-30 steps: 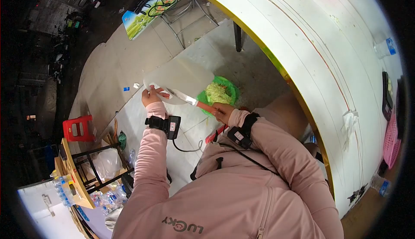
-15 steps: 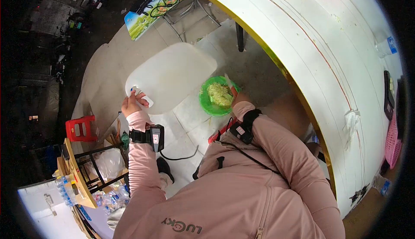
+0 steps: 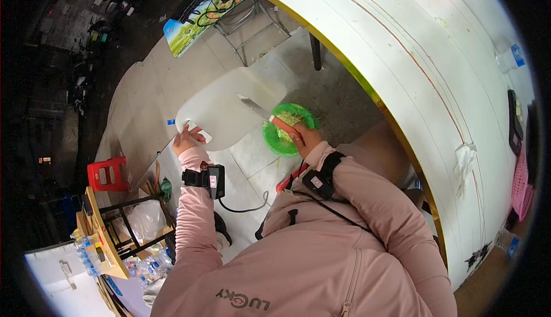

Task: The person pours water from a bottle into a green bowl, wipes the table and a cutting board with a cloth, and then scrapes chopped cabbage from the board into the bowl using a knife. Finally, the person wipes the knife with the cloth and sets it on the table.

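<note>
Sleeves (image 3: 198, 214) of pink cloth are reaching forward from the person's body, and a black device (image 3: 216, 181) is sitting strapped on each wrist. The two hands are working apart. The right hand (image 3: 307, 138) is gripping a knife (image 3: 276, 122) by its orange handle, the blade pointing away over the board. The left hand (image 3: 187, 140) is clamping the white cutting board (image 3: 229, 107) at its handle slot. I cannot tell whether the blade is touching the board. Just beside the board, a green bowl (image 3: 290, 152) is holding shredded greens (image 3: 279, 136), partly hidden beneath the knife handle. To the left, a red stool (image 3: 109, 173) is standing on the floor; a white counter (image 3: 402, 59) is curving along the right. Farther off, a folding table (image 3: 185, 37) is carrying tangled black cables (image 3: 215, 4).
</note>
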